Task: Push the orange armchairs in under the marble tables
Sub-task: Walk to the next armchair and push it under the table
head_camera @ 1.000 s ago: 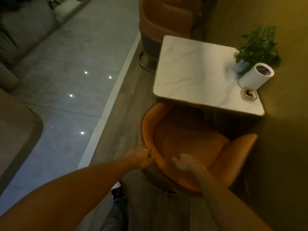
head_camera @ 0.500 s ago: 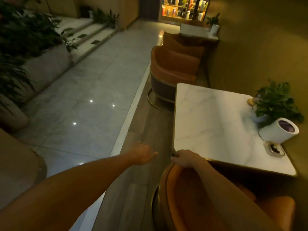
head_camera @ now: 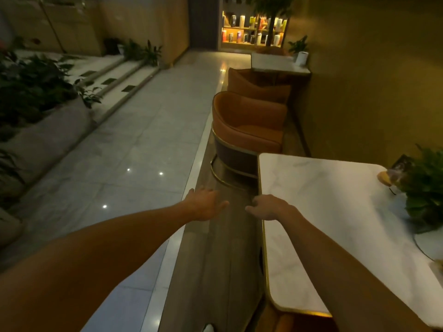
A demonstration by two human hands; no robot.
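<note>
Left grip (head_camera: 206, 204): fingers loose, apart, holding nothing, over the wood floor strip (head_camera: 215, 259). Right grip (head_camera: 266, 207): fingers loosely curled, holding nothing, just beside the near bench (head_camera: 323, 212) edge; contact cannot be told.

Armchair (head_camera: 247, 130) ahead of both grips: orange seat, dark base, gold ring foot, facing the bench, its seat not under the top. Second armchair (head_camera: 256, 88) behind it, at the far bench (head_camera: 278, 65). Plant (head_camera: 424, 188) right of the right grip, on the white marble, gold-rimmed top.

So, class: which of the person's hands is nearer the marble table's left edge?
Right. The right hand hangs right beside the near marble table edge; the left hand hovers further left, over the wooden floor strip.
</note>
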